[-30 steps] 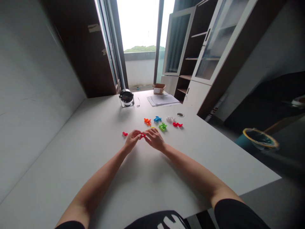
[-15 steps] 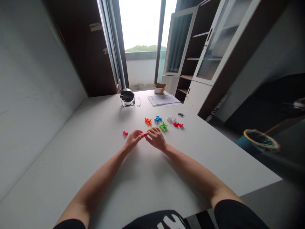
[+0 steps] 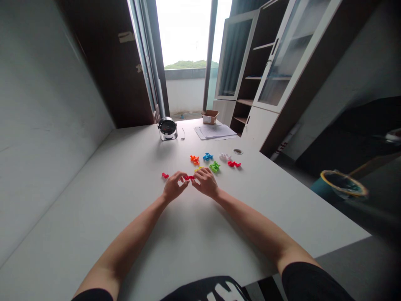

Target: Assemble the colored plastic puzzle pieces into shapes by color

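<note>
Between my hands is a small red piece. My right hand pinches its right end. My left hand is at its left end, thumb and fingers apart around it. Another red piece lies left of my left hand. Just beyond my right hand a yellow piece is partly hidden by the fingers. Further out lie small piles of orange pieces, blue pieces, green pieces, white pieces and red pieces.
On the white table a round black-and-silver device stands at the back. Papers and an open cardboard box are at the far edge. A cable hole lies right. A bin stands beyond the right edge.
The thumb and fingers of my left hand have spread apart, and more of the red piece shows between my hands. My right hand has hardly moved.
</note>
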`<action>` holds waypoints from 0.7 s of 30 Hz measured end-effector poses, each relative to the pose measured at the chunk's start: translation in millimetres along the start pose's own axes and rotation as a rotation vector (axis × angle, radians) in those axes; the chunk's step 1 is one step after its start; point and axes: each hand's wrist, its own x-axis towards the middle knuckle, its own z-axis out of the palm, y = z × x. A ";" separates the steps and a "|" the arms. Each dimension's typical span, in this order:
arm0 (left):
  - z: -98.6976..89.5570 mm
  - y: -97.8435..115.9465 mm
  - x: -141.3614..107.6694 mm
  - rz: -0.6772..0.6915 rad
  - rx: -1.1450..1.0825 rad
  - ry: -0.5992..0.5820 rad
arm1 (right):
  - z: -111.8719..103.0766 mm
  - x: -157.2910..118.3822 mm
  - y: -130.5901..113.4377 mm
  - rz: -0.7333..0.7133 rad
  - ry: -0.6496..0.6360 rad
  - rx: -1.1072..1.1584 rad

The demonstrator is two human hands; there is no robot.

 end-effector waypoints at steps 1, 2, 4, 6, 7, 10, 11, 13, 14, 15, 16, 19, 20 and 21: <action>-0.2 0.2 0.0 -0.001 0.012 0.002 | -0.2 0.0 -0.2 0.002 0.003 0.003; -0.2 0.1 0.0 -0.005 0.019 0.003 | -0.2 0.0 -0.3 0.005 0.005 0.006; 0.4 -0.8 0.2 -0.023 0.022 0.002 | -0.3 -0.2 0.0 0.008 0.003 0.016; 1.8 -2.4 0.2 -0.047 0.002 0.002 | -0.2 -0.5 0.9 0.001 -0.010 0.027; 2.7 -3.4 0.2 -0.060 -0.016 -0.001 | -0.2 -0.6 1.4 -0.003 -0.018 0.032; 5.3 -5.7 -0.3 -0.085 -0.073 -0.014 | -0.2 -0.9 2.8 -0.007 -0.029 0.044; 6.2 -6.2 -0.4 -0.088 -0.087 -0.016 | -0.3 -0.9 3.2 -0.006 -0.030 0.048; 7.7 -7.3 -0.4 -0.089 -0.106 -0.010 | -0.7 -0.9 3.5 -0.004 -0.034 0.057; 8.4 -8.0 -0.4 -0.090 -0.115 -0.005 | -0.9 -0.9 3.4 -0.003 -0.036 0.062; 9.3 -8.9 -0.2 -0.095 -0.125 -0.001 | -1.1 -0.9 3.2 -0.001 -0.039 0.066; 10.2 -10.1 0.0 -0.107 -0.139 0.005 | -1.3 -0.8 3.0 0.000 -0.042 0.069; 13.4 -14.8 0.5 -0.161 -0.196 0.031 | -1.1 -0.9 1.9 0.003 -0.052 0.072; 14.5 -16.5 0.6 -0.174 -0.219 0.041 | -0.8 -1.0 1.6 0.004 -0.055 0.073; 15.5 -18.2 0.6 -0.183 -0.241 0.049 | -0.5 -1.1 1.3 0.004 -0.058 0.073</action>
